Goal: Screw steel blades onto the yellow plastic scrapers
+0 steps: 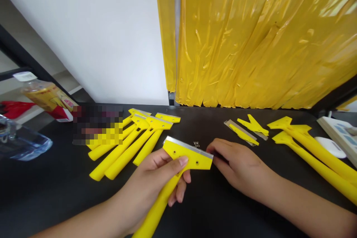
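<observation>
My left hand [164, 173] is closed round a yellow scraper [192, 158], its thumb pressed on the head just below the metal blade strip. Two small holes show in that head, and the handle slants down toward me. Close to the head's right corner is my right hand [237, 163], fingers bent together; whatever they hold, if anything, is hidden. Between the hands, just beyond the blade, lies a small cluster of tiny metal parts [196, 144] on the black table [206, 208]. Several more yellow scrapers [125, 150] with blades lie to the left.
Right of centre are loose yellow plates [244, 134] and grey blade strips [255, 141]. Yellow handles [304, 156] lie farther right, near a white case [330, 147] and a power strip [341, 134]. A bottle [51, 95] leans at left. Yellow film [251, 44] hangs behind.
</observation>
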`<state>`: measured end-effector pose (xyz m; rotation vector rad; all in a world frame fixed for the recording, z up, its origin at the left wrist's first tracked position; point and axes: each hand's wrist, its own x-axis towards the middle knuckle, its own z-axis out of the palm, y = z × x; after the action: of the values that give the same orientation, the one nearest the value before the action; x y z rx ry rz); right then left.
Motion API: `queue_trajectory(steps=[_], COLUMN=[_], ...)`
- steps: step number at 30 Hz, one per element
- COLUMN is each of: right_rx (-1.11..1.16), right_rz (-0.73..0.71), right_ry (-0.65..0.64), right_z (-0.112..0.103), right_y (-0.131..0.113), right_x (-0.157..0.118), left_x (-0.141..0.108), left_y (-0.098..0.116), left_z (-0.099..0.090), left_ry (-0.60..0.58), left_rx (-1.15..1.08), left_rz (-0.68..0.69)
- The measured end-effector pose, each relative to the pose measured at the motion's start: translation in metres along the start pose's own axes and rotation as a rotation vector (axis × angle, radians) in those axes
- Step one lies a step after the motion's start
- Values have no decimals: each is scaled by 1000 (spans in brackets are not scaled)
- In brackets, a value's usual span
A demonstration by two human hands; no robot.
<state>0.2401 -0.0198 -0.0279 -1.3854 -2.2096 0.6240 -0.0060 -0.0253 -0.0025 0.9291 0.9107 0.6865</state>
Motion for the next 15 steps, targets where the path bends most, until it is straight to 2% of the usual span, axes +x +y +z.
queue_trajectory(steps=[4, 6, 10, 15], right_rx=[718, 1016, 1385, 1620], right_rz=[364, 485, 545, 530], right_ry=[-16, -57, -149, -174], right_z=[-5, -3, 4, 8], right_y=[-25, -33, -37, -32], right_x=[-3, -5, -10, -14], left_x=[-2, -2, -3, -1], left_y=[-5, -7, -10, -11], left_z=[1, 2, 5, 7], left_ry=[-54, -104, -151, -101], left_rx=[-87, -108, -96, -99], left_rz=[12, 14, 24, 68])
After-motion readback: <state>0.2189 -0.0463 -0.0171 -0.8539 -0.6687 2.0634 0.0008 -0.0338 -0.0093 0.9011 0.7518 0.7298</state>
